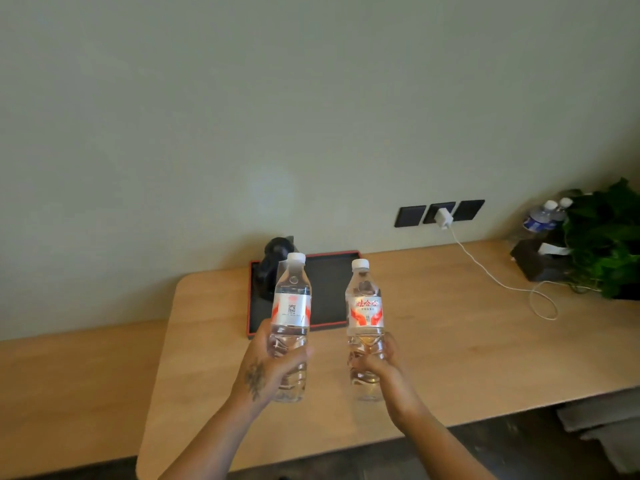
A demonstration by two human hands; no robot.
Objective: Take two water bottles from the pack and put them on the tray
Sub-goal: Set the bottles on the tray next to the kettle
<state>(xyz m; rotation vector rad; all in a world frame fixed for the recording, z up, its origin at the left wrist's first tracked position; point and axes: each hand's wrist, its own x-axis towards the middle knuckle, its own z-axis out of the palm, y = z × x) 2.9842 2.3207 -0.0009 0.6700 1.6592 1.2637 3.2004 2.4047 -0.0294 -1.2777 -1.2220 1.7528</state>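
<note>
I hold two clear water bottles with white caps and red-and-white labels upright above the wooden table. My left hand (273, 367) grips the lower half of the left bottle (291, 306). My right hand (375, 362) grips the lower half of the right bottle (365, 310). Behind them, against the wall, lies a black tray with a red rim (329, 282); both bottles are in front of it, in the air. The pack is not in view.
A black kettle-like object (273, 268) stands on the tray's left part. A white charger (444, 218) sits in the wall sockets, its cable (540, 299) looping over the table. At far right are two blue-labelled bottles (543, 218), a dark tissue box (535, 261) and a green plant (609, 237).
</note>
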